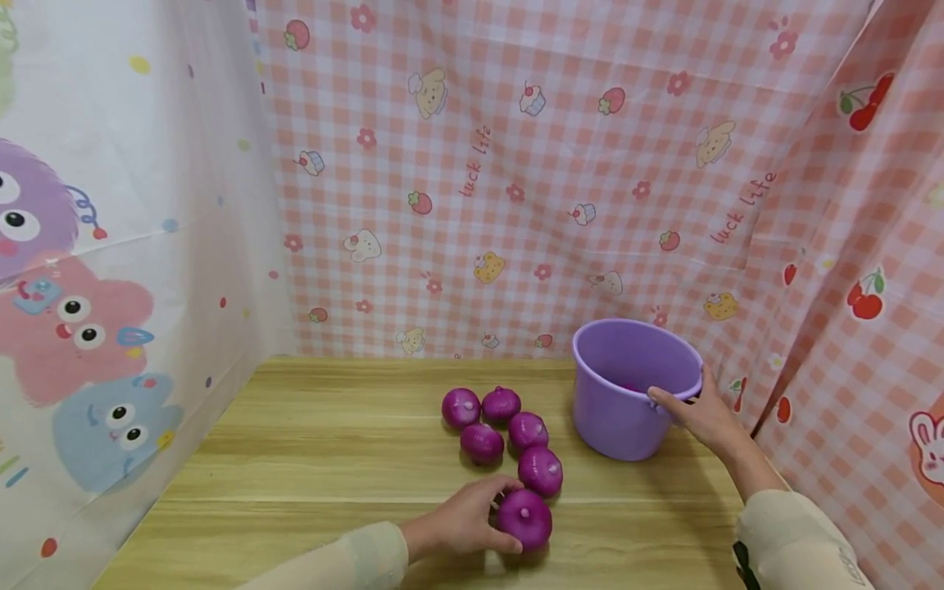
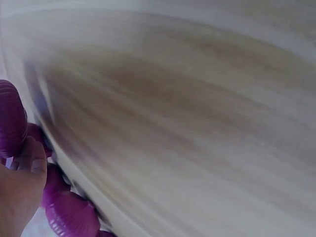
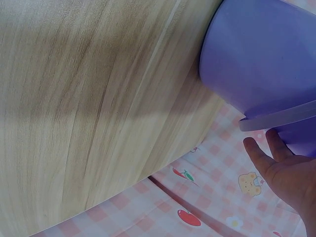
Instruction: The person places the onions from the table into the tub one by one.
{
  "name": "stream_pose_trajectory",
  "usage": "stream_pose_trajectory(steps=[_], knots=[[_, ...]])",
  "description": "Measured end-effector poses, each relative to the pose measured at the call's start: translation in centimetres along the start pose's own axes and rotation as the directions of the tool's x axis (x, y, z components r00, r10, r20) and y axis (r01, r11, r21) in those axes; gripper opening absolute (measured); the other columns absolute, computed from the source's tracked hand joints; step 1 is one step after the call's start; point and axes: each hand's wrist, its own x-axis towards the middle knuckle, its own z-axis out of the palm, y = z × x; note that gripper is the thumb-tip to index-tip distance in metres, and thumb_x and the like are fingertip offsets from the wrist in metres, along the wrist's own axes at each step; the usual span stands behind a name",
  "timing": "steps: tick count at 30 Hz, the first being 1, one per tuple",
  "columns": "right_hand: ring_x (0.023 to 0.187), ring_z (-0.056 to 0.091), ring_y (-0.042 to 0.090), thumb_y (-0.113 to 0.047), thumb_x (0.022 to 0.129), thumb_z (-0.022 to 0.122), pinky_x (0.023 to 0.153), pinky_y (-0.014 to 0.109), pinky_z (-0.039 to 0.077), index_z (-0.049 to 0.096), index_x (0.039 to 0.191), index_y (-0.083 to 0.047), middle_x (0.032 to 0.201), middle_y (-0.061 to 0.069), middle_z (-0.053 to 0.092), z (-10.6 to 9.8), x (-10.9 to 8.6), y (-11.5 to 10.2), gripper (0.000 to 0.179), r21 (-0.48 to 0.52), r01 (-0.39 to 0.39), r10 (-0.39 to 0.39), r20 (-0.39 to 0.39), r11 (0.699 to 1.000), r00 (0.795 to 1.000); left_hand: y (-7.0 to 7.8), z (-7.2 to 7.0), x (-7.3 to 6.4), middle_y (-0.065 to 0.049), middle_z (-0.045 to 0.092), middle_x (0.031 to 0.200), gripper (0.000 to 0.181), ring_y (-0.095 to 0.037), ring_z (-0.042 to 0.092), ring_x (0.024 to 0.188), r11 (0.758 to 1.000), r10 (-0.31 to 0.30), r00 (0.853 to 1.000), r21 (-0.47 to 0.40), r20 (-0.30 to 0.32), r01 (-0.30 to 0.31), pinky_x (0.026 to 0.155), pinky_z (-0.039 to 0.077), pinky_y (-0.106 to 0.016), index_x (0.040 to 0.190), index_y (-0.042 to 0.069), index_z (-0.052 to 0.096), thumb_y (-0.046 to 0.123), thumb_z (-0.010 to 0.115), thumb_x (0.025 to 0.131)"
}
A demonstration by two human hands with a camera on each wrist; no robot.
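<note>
**One onion (image 1: 525, 522) in the left hand (image 1: 466, 516), one bucket (image 1: 619, 430) in the right hand (image 1: 701, 416)**

The held onion, purple and with its pale tip upward, is the nearest of six on the table (image 1: 310, 459). The left thumb and fingers are partly closed around its left side; whether it touches the tabletop cannot be told. Just beyond it, five other onions (image 1: 483, 444) lie in a close group. To the right of that group stands the purple bucket, mouth upward; a little magenta shows inside, too small to identify. The right hand is part-closed on the bucket's rim, thumb over the edge and fingers outside it. In the right wrist view, two fingertips (image 3: 252, 147) appear beside the bucket's handle (image 3: 289, 117). Both arms wear cream sleeves (image 1: 792, 537). Behind the table hangs a pink checked curtain (image 1: 472, 98) with small printed figures; at left, a white curtain (image 1: 199, 156) bears cartoon creatures.
</note>
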Motion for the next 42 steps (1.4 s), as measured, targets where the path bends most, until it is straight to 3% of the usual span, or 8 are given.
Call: stream_pose_trajectory(steps=[9, 18, 28, 35, 42], knots=[[0.139, 0.023, 0.053, -0.052, 0.094, 0.062, 0.110, 0.062, 0.029, -0.022, 0.154, -0.008, 0.153, 0.041, 0.014, 0.0, 0.0, 0.0, 0.112, -0.019, -0.008, 0.008, -0.001, 1.000, 1.000, 0.9, -0.9, 0.6, 0.004, 0.055, 0.112, 0.070, -0.007, 0.055, 0.099, 0.999, 0.017, 0.999, -0.040, -0.051, -0.019, 0.084, 0.053, -0.022, 0.135, 0.008, 0.052, 0.021, 0.087, 0.076], [0.139, 0.024, 0.053, -0.051, 0.094, 0.062, 0.110, 0.062, 0.029, -0.023, 0.154, -0.009, 0.152, 0.041, 0.014, 0.0, -0.1, -0.1, 0.112, -0.017, 0.009, -0.009, -0.005, 1.000, 1.000, 2.1, -2.0, 2.0, 0.003, 0.059, 0.117, 0.071, -0.008, 0.056, 0.104, 0.998, 0.048, 0.993, 0.051, -0.111, -0.043, 0.089, 0.052, -0.029, 0.135, 0.007, 0.053, 0.027, 0.086, 0.076], [0.138, 0.024, 0.054, -0.052, 0.093, 0.062, 0.110, 0.063, 0.027, -0.024, 0.153, -0.009, 0.152, 0.043, 0.014, 0.0, -0.1, 0.0, 0.113, -0.033, 0.005, -0.005, -0.009, 0.999, 1.000, 3.9, -3.3, 3.8, -0.003, 0.059, 0.128, 0.069, -0.011, 0.057, 0.112, 0.997, 0.058, 0.986, 0.056, -0.159, -0.050, 0.098, 0.050, -0.038, 0.136, 0.011, 0.053, 0.031, 0.085, 0.079], [0.138, 0.024, 0.055, -0.052, 0.093, 0.063, 0.111, 0.063, 0.027, -0.024, 0.153, -0.007, 0.152, 0.043, 0.013, -0.1, 0.0, 0.0, 0.114, -0.029, 0.004, -0.004, -0.010, 1.000, 1.000, 5.0, -3.9, 5.4, -0.004, 0.057, 0.135, 0.074, -0.014, 0.055, 0.121, 0.994, 0.045, 0.980, 0.110, -0.194, -0.024, 0.103, 0.046, -0.035, 0.140, 0.008, 0.051, 0.035, 0.083, 0.080], [0.138, 0.025, 0.054, -0.051, 0.093, 0.063, 0.110, 0.062, 0.029, -0.023, 0.153, -0.007, 0.152, 0.042, 0.014, 0.0, -0.1, 0.0, 0.113, -0.019, 0.010, -0.010, -0.012, 1.000, 1.000, 6.0, -4.7, 6.9, -0.001, 0.058, 0.132, 0.075, -0.011, 0.056, 0.114, 0.995, 0.039, 0.974, 0.097, -0.222, -0.017, 0.095, 0.049, -0.029, 0.143, 0.012, 0.049, 0.037, 0.083, 0.080]])
